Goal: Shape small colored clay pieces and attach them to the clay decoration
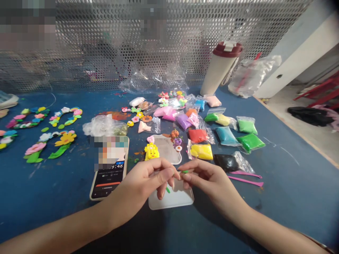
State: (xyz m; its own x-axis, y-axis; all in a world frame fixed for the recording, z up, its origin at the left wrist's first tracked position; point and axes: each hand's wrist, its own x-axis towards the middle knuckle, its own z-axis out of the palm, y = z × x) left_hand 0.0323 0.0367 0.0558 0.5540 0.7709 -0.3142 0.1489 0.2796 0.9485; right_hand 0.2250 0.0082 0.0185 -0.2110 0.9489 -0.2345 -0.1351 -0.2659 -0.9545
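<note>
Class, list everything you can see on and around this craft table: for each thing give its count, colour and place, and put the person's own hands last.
Table: one, blue, under everything.
Clay bags: about a dozen; green, teal, red, yellow, black, purple, pink; right of centre.
Clay flowers and figures: many, multicoloured, left side and centre back.
Yellow figure: one, on a clear tray behind the hands.
Phone: one, black screen, left of the hands.
White tray: one, under the hands.
Modelling tools: two, pink, right of the hands.
Tumbler: one, cream with maroon lid, back right.
Plastic wrap: clear, crumpled, several places.
Mesh panel: one, grey, behind the table.
Green clay bit: one, pinched between both hands.
Left hand: pinching.
Right hand: pinching.
</note>
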